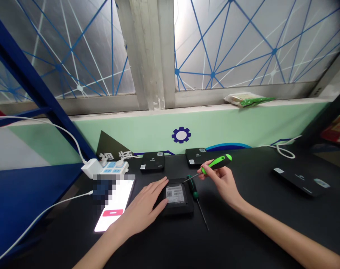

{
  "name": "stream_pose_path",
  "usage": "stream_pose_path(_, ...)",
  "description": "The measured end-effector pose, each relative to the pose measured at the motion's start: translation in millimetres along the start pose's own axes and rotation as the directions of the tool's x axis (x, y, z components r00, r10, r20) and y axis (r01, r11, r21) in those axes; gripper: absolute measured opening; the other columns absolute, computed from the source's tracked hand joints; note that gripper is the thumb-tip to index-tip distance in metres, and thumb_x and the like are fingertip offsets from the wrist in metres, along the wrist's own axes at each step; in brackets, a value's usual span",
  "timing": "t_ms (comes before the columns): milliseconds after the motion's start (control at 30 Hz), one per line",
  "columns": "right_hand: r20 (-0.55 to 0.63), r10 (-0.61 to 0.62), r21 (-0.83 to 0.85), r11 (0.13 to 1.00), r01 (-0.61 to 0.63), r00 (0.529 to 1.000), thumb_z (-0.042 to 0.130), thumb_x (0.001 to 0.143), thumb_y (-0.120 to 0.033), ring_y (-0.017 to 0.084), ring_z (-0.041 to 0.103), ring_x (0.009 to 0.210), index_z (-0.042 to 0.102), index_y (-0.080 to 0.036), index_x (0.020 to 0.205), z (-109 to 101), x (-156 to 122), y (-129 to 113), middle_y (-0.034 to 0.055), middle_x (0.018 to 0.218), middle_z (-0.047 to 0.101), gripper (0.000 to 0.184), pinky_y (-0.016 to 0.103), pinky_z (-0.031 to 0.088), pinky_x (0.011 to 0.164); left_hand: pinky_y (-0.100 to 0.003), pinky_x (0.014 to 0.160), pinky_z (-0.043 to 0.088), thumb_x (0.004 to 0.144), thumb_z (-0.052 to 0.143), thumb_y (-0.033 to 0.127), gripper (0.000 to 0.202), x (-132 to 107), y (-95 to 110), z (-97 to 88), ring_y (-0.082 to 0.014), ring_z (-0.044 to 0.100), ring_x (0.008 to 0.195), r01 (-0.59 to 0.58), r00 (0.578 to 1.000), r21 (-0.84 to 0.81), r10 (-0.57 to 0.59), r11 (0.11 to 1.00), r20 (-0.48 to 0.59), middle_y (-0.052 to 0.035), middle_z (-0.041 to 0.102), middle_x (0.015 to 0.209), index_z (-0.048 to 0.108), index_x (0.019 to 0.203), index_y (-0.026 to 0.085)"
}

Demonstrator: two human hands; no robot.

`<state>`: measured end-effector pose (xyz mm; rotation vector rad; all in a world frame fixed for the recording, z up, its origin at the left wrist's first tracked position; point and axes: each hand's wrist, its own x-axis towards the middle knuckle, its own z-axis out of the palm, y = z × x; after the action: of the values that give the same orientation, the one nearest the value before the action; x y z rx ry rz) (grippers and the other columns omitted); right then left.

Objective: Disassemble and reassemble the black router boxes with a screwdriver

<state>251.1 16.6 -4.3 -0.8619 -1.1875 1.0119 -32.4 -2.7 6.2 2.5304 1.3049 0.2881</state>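
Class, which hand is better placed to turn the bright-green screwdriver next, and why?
Probably the right hand: it holds the bright-green screwdriver, tip at the far edge of the black box, while the left hand rests against the box's left side.

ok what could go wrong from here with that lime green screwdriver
The lime green screwdriver, held at a slant in the right hand, has its tip at the black box's far edge; it might slip and scratch the casing or label, or jab the left hand resting at the box's side. The dark green screwdriver lies close beside the box and could get knocked if the box shifts.
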Motion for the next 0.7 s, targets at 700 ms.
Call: stream_pose_path(700, 0.403, -0.085, -0.323, 0.918, 0.229, 0.911, 0.056, 0.097, -0.041, 0.019, 0.066, 0.070, 0.064, -0.019, 0.103, 30, 19, 3, 0.0048, 0.083, 0.071, 0.024, 0.030, 0.053, 0.066, -0.048, 0.113, 0.037, 0.107, 0.036, 0.043, 0.046, 3, 1, 16.4, -0.0267, 0.040, 0.140, 0.021, 0.989, 0.005, -0.020, 1.000, -0.147, -0.0045, 0.040, 0.156, 0.035, 0.152, 0.032)
